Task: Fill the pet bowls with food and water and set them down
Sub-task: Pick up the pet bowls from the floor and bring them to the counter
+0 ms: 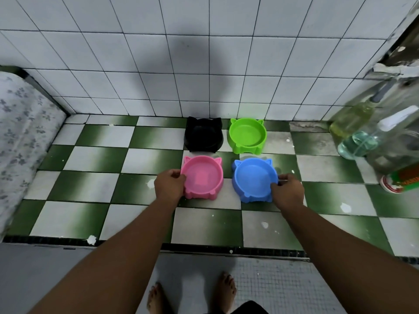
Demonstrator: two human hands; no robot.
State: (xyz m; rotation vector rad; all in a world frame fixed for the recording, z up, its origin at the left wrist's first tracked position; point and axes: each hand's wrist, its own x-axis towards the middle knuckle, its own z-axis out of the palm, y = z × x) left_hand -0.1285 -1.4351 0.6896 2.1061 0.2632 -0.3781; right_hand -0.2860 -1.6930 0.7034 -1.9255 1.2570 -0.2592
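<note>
Pink bowl (pixel 202 176) gripped by left hand (pixel 169 185); blue bowl (pixel 254 180) (alongside) by right hand (pixel 287 191).

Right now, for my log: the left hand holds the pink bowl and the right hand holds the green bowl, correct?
No. In the head view the left hand holds the pink bowl, but the right hand holds the blue bowl; the green bowl sits untouched behind.

Four bowls (pixel 247 134) in two-by-two block on floor (pixel 113 159) near wall (pixel 136 64); bottles (pixel 356 141) right, mattress (pixel 20 123) left.
</note>
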